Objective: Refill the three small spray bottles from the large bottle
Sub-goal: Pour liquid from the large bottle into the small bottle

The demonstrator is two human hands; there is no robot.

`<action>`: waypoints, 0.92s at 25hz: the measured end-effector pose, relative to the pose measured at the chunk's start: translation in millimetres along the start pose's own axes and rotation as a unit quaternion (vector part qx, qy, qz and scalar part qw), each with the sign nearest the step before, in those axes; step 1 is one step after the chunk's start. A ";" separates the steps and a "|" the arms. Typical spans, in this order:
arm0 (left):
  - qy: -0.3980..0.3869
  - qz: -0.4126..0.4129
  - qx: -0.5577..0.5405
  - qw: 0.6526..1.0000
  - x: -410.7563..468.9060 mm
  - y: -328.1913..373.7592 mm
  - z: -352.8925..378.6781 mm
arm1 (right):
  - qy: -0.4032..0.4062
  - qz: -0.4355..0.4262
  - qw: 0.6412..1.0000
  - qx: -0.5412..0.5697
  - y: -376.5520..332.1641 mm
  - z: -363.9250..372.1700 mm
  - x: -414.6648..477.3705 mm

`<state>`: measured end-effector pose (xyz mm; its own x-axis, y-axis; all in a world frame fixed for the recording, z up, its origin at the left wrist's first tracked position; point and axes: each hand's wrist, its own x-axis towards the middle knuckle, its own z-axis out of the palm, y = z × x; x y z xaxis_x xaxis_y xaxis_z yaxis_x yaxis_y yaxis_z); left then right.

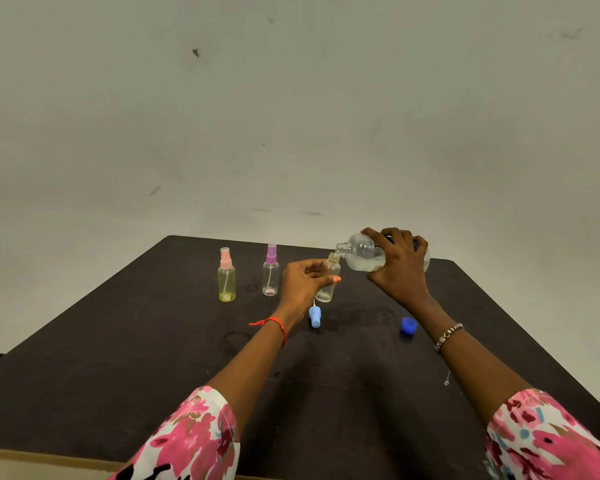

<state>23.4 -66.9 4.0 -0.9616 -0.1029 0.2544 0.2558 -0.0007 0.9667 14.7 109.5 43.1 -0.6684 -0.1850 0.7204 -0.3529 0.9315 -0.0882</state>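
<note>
The right hand (400, 268) is reaching forward, gripping the large bottle (364, 252) tipped on its side, its mouth meeting the neck of the open spray bottle (329, 277). The left hand (300, 282) is wrapping that small bottle, steadying it upright on the desk (118, 358) beside its blue sprayer top (315, 316).

Left of the left hand (303, 278), two capped clear plastic spray bottles (227, 275) (270, 270) stand on the dark tabletop (153, 341); a blue spray cap (315, 316) lies just before it, a blue screw cap (408, 325) before the right hand (400, 265).
</note>
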 end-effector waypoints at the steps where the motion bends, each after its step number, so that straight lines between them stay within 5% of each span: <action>1: 0.000 0.000 -0.001 1.000 0.0 0.1 -0.2 | 0.000 0.000 1.000 0.001 -0.2 -0.3 0.1; 23: -0.007 0.007 -0.018 1.000 -3.2 1.7 -0.1 | -0.006 -0.002 1.000 -0.003 -1.4 -4.6 -0.4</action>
<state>26.9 -66.7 4.8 -0.9591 -0.0896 0.2686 0.2727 -0.0361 0.9614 18.4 109.7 46.1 -0.6745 -0.1913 0.7130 -0.3516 0.9325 -0.0824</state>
